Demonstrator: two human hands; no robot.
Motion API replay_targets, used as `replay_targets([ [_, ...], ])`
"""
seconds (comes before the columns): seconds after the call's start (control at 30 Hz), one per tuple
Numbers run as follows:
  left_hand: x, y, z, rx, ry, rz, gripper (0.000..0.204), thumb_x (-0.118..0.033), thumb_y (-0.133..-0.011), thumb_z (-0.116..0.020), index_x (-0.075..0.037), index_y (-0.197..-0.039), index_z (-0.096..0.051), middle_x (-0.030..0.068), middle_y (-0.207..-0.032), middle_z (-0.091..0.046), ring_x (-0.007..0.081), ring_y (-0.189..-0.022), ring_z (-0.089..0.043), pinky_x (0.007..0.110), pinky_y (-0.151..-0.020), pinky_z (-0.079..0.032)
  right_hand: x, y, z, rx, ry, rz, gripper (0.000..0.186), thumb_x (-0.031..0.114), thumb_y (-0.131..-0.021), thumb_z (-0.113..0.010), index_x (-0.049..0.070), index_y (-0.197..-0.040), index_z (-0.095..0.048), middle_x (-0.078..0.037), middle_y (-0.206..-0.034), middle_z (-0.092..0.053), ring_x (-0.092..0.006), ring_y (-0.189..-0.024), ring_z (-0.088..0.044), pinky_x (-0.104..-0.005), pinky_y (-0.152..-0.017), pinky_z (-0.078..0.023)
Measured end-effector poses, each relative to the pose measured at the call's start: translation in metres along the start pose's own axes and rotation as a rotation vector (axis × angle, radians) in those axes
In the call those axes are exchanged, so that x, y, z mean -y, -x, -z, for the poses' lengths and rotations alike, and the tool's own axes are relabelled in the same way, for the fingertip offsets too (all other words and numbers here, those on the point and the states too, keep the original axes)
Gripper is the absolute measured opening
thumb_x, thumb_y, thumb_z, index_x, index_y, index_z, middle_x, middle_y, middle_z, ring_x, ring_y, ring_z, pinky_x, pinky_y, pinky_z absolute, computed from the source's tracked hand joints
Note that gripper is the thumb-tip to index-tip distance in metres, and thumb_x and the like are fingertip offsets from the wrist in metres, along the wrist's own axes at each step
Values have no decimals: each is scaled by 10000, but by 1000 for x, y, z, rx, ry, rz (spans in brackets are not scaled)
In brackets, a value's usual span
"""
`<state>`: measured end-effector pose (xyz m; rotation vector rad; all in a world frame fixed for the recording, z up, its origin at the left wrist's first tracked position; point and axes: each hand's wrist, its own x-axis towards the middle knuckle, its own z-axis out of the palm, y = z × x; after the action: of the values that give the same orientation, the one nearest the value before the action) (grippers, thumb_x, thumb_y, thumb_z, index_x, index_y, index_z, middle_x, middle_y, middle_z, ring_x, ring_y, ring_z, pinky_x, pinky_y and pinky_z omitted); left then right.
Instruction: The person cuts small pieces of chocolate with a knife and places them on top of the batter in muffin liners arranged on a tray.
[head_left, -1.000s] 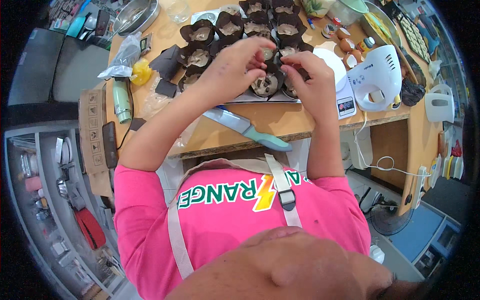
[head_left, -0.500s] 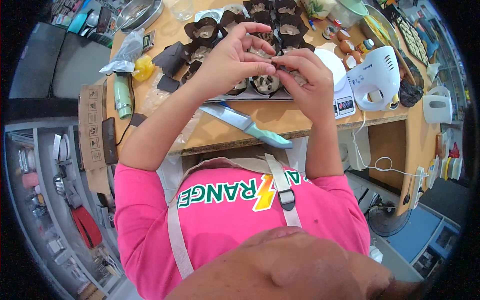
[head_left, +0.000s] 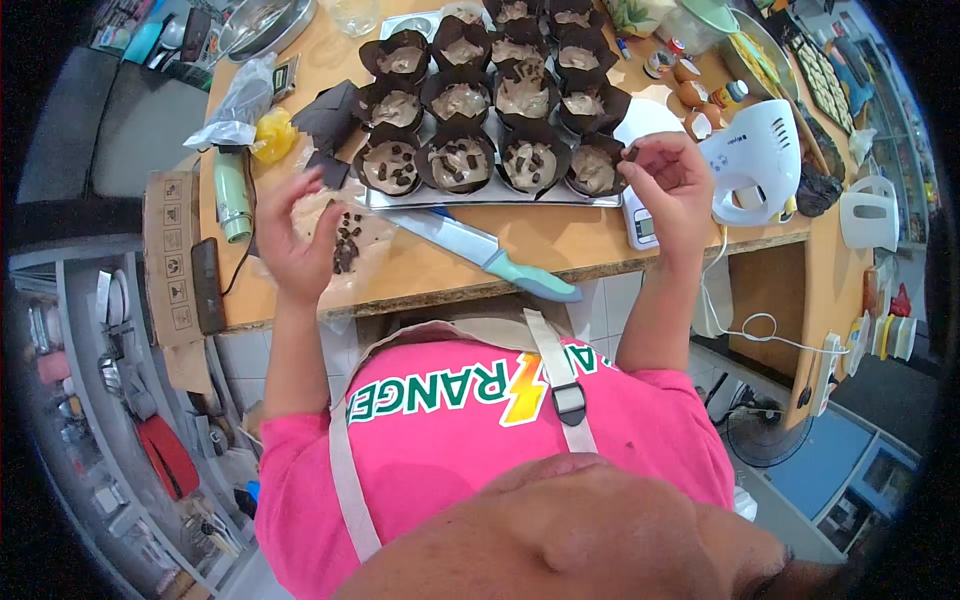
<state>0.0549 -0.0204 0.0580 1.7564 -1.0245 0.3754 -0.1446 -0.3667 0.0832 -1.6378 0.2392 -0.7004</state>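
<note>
Brown batter fills rows of dark paper cupcake liners (head_left: pixel 462 100) on a metal tray (head_left: pixel 500 198). In the front row, three are topped with dark chocolate chunks, while the rightmost cup (head_left: pixel 597 170) shows plain batter. Beside that cup, my right hand (head_left: pixel 675 190) pinches a small dark chocolate chunk (head_left: pixel 630 154) between thumb and fingertips. My left hand (head_left: pixel 298 240) is left of the tray, thumb and fingers apart, with nothing visible between them. Next to it, loose chocolate chunks (head_left: pixel 346 243) lie on a clear plastic sheet (head_left: pixel 372 236).
A knife (head_left: pixel 480 252) with a mint handle lies along the front table edge. On the right are a white hand mixer (head_left: pixel 752 160), a kitchen scale (head_left: pixel 640 220) and cracked eggshells (head_left: pixel 697 122). A green flask (head_left: pixel 232 195) and folded dark liners (head_left: pixel 328 120) are left.
My hands were together above the front cups and have moved apart. The left came down left toward the loose chunks; the right shifted right, uncovering the cups.
</note>
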Motion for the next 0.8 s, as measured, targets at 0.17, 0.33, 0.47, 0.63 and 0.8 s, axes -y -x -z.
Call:
replay_targets([
  [0.17,24,70,34,-79,-330,21,330,19,-837,-722,-14,-1132,-578,150,-1134,-614,286,-1030,-612,381,-925,-492,-3,1,-4,-35,-37,34,242,-119,-780,-688,-1,-973,-603,-57,-959,-646,-129,-904,-627,-272,-818,-506],
  [0.33,38,125,49,-116,-460,66,260,-1,-841,-719,-13,-1072,-601,162,-1086,-632,309,-1001,-612,391,-910,-484,-8,0,0,-34,61,-51,266,-102,-763,-731,13,-979,-627,-52,-955,-649,-134,-902,-615,-271,-814,-490],
  [0.47,46,139,51,-219,-417,186,213,-43,-883,-681,-13,-1079,-601,163,-1110,-608,302,-1028,-595,399,-934,-468,-9,-5,-2,23,103,7,232,-98,-759,-735,5,-950,-651,-36,-911,-638,-125,-868,-594,-260,-779,-476],
  [0.63,42,136,51,-190,-403,192,207,-65,-892,-678,-16,-1079,-604,161,-1102,-608,302,-1020,-590,398,-927,-466,10,-18,-31,124,335,81,181,-99,-732,-723,-9,-882,-677,-40,-833,-611,-122,-770,-584,-241,-717,-471],
  [0.8,41,133,50,-191,-384,204,195,-84,-891,-687,-21,-1058,-609,160,-1084,-616,308,-1008,-589,399,-915,-467,22,-32,-73,238,464,191,200,-76,-747,-702,51,-896,-741,-47,-768,-586,-124,-676,-594,-254,-583,-473],
])
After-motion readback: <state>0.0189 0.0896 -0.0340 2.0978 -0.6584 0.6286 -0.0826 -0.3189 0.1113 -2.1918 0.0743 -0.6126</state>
